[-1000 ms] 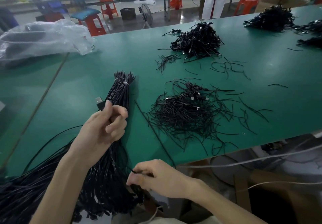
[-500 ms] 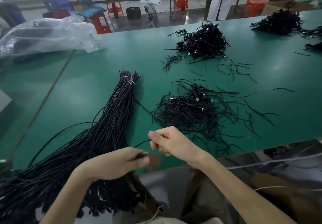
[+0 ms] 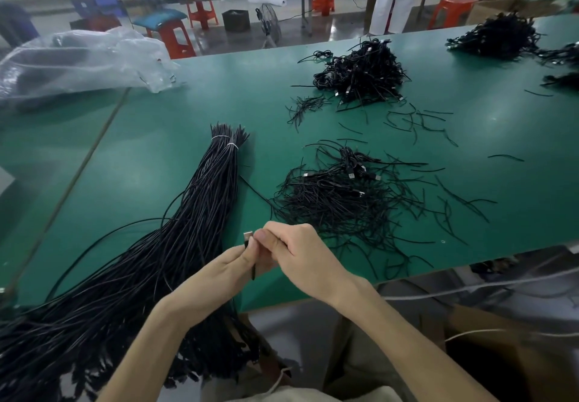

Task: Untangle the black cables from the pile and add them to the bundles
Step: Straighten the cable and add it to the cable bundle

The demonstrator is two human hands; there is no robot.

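Left hand (image 3: 224,271) and right hand (image 3: 296,253) are pinching one cable (image 3: 247,238) by its plug end at lower centre, near the pile (image 3: 341,204). Judged: the untangling step is closing. Next, laying it straight along the bundles (image 3: 203,210) at left.

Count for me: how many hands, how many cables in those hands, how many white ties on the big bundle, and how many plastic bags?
Hands: 2, left hand and right hand
Held cable: 1
White ties: 2
Plastic bag: 1
Total: 6
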